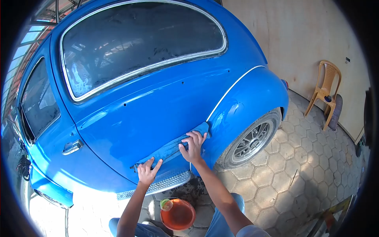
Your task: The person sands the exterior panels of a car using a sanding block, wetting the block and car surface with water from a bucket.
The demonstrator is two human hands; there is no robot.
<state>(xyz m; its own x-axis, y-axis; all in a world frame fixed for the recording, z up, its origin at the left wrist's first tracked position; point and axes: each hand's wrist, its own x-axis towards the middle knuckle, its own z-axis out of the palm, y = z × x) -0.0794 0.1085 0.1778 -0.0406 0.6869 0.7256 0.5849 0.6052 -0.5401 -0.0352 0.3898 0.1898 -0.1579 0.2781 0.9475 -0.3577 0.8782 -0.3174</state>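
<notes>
A long, folded blue cloth (pixel 169 149) lies slantwise against the lower side panel of a blue car (pixel 158 106), just above the running board (pixel 158 185). At its lower left end, my left hand (pixel 147 172) holds it to the panel, thumb apart from the fingers. My right hand (pixel 192 147) grips the cloth near its upper right end, close to the rear fender, with bent fingers pressing on it. The palms and the cloth's underside are hidden.
An orange bucket (pixel 178 215) stands on the hexagonal paving (pixel 272 177) between my legs, with a green-and-white item (pixel 166 204) at its rim. The rear wheel (pixel 252 140) is to the right. A tan plastic chair (pixel 325 89) stands by the wall.
</notes>
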